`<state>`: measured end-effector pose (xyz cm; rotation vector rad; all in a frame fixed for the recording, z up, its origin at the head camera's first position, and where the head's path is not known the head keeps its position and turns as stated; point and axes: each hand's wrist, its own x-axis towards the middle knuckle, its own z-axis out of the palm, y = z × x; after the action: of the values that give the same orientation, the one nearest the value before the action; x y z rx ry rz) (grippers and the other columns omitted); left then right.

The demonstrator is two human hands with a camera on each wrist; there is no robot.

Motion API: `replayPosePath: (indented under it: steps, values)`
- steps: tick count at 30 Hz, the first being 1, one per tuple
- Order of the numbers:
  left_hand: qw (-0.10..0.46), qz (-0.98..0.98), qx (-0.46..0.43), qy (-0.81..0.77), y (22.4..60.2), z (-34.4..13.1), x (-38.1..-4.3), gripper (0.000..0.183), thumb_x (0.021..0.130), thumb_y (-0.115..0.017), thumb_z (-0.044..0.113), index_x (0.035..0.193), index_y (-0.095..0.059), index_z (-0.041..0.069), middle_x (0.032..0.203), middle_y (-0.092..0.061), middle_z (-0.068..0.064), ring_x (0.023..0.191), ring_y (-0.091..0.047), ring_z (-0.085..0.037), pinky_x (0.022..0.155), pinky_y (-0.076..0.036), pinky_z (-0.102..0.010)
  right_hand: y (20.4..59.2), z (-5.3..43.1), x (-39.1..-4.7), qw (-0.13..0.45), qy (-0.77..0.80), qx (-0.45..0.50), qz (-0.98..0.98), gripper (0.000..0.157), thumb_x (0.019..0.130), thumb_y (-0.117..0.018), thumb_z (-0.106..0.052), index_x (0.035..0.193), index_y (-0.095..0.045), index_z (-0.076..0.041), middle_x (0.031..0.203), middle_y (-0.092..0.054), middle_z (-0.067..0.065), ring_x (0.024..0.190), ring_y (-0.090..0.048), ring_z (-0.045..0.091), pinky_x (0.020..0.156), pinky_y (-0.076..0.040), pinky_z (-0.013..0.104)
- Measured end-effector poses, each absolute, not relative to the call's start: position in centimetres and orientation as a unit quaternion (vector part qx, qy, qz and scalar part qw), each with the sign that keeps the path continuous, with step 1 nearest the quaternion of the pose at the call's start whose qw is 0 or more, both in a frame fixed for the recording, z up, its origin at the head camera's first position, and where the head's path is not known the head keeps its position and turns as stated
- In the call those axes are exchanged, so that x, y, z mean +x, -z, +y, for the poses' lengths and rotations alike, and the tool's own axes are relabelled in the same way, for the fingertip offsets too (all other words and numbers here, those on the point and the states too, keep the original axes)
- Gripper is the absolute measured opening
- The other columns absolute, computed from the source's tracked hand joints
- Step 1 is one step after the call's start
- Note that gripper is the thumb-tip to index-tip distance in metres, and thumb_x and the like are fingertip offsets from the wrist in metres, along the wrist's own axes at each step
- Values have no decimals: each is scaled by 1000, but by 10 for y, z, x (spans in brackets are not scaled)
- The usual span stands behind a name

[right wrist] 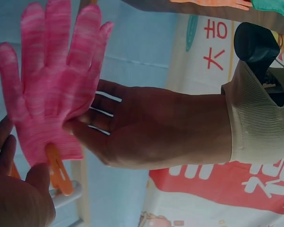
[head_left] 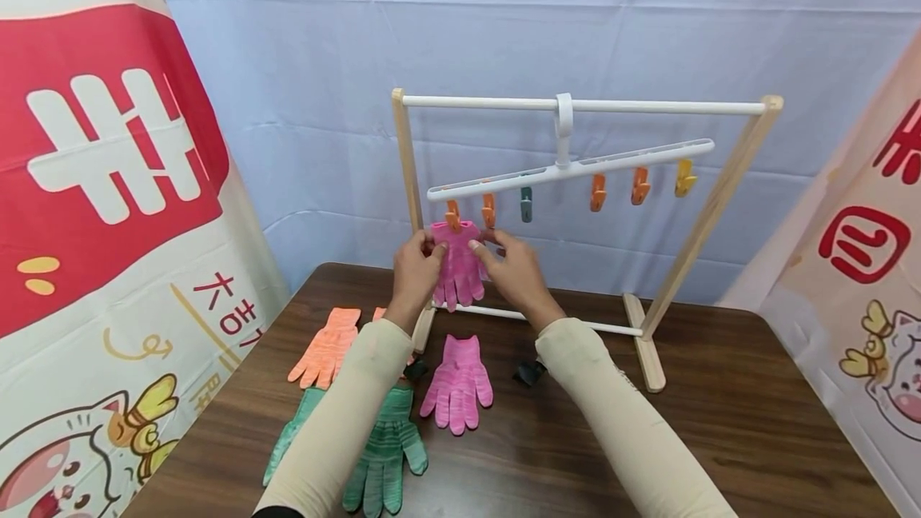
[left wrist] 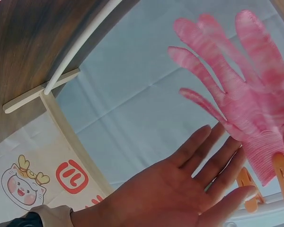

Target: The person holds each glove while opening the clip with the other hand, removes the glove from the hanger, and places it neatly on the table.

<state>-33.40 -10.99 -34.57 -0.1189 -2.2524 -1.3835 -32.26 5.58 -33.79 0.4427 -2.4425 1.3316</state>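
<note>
A pink knitted glove (head_left: 458, 266) hangs fingers-down from the orange clip (head_left: 452, 215) at the left end of a white hanger (head_left: 568, 170). My left hand (head_left: 417, 270) pinches its cuff edge, thumb in front and fingers behind, as the right wrist view shows. On the glove's other side is my right hand (head_left: 520, 270). In the left wrist view, the right hand (left wrist: 170, 189) has fairly straight fingers near the cuff and its thumb held apart. A second orange clip (head_left: 488, 210) hangs beside the right fingertips.
Another pink glove (head_left: 458, 384) lies on the brown table (head_left: 719, 422). Orange gloves (head_left: 327, 348) and green gloves (head_left: 388, 446) lie to the left. The hanger hooks over a wooden rack's white bar (head_left: 662, 107); a green clip (head_left: 527, 205), orange clips and a yellow clip (head_left: 685, 178) hang further right.
</note>
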Motion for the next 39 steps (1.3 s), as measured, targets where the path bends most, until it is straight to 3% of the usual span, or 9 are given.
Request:
replayPosePath:
  steps: [5, 11, 19, 27, 39]
  values:
    - [235, -828, -44, 507, 345, -111, -335, 8, 85, -64, 18, 87, -61, 10, 72, -55, -2, 65, -49, -15, 58, -40, -28, 335, 47, -323, 144, -472, 157, -856, 65, 87, -51, -53, 137, -41, -12, 133, -49, 7, 119, -47, 25, 95, -40, 40]
    - [228, -833, -53, 502, 345, -111, -335, 8, 85, -65, 16, 84, -60, 9, 71, -54, -3, 64, -49, -15, 56, -39, -27, 328, 37, -326, 149, -479, 151, -852, 76, 88, -50, -52, 145, -23, -10, 126, -54, 10, 114, -51, 23, 94, -40, 40]
    - [218, -835, -60, 501, 344, -111, -332, 8, 85, -64, 15, 82, -60, 9, 68, -53, -2, 62, -48, -14, 54, -38, -26, 318, 30, -328, 175, -490, 188, -833, 54, 91, -53, -42, 136, -43, -15, 128, -53, 0, 118, -47, 14, 96, -38, 36]
    - [221, -839, -71, 492, 344, -111, -331, 11, 84, -66, 17, 79, -59, 9, 66, -52, -2, 61, -47, -14, 53, -38, -27, 313, 27, -328, 177, -495, 192, -829, 49, 90, -54, -41, 135, -45, -22, 130, -51, -2, 116, -48, 12, 95, -39, 35]
    - [214, -818, -93, 526, 345, -114, -323, 15, 88, -61, 23, 79, -59, 11, 68, -52, -2, 62, -47, -15, 54, -39, -29, 306, 28, -328, 182, -536, 200, -799, 42, 86, -61, -37, 124, -59, -18, 114, -63, -1, 102, -59, 14, 85, -47, 33]
